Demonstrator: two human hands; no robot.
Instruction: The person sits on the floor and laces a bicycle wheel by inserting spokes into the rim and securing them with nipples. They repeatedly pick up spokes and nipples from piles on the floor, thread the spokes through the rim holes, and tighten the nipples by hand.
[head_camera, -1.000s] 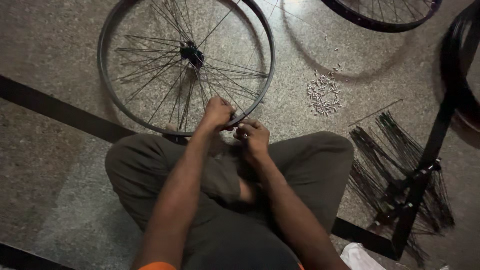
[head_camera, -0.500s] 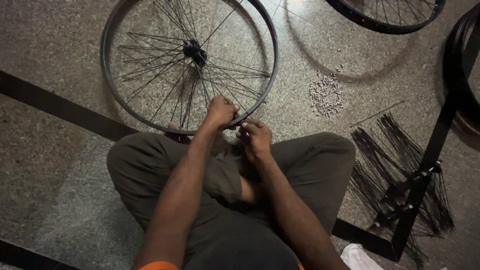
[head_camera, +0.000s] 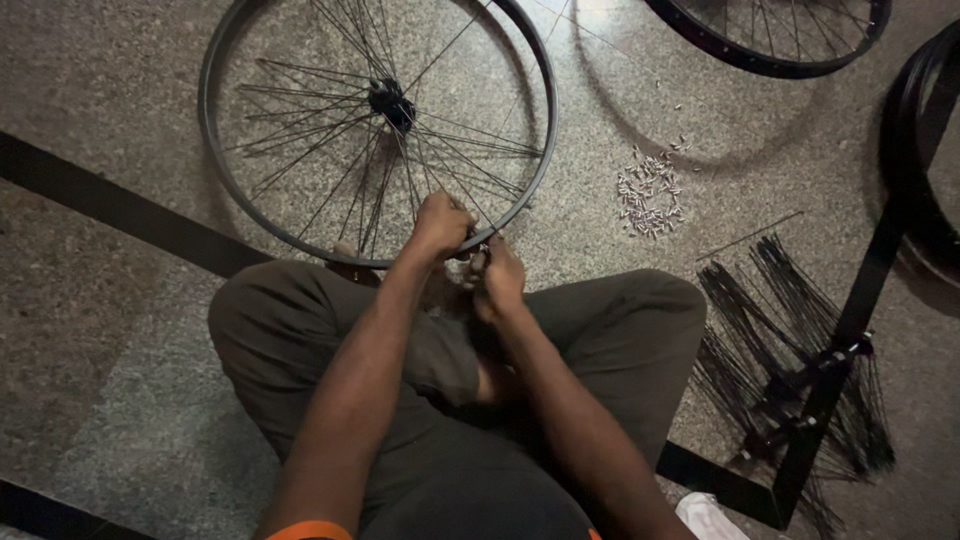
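Grey speckled stone floor (head_camera: 120, 420) fills the view from above, crossed by dark inlaid strips. A person sits cross-legged on it in dark grey trousers (head_camera: 600, 330), both bare forearms reaching forward from the bottom of the frame.

Lying flat on the floor just in front of the knees is a bicycle wheel (head_camera: 378, 130): a dark metal rim with thin spokes running to a black hub (head_camera: 392, 102) near its middle. The spokes look uneven, bunched in some places and sparse in others. The near edge of the rim touches or overlaps the person's lap.

The left hand (head_camera: 440, 225) is curled closed over the near edge of the rim, fingers wrapped around it where several spokes meet it. The right hand (head_camera: 497, 278) sits just beside it, touching the rim's outer edge, fingers pinched together around something small; what it grips is too small to make out.

To the right of the wheel, near but apart from it, lies a loose scatter of small silvery spoke nipples (head_camera: 650, 195). Further right, a fanned bundle of loose black spokes (head_camera: 790, 330) lies on the floor, partly under a black metal stand (head_camera: 850, 330). Parts of two more dark rims (head_camera: 770, 50) show at the top and right edges. A white scrap (head_camera: 710, 520) sits at the bottom edge.
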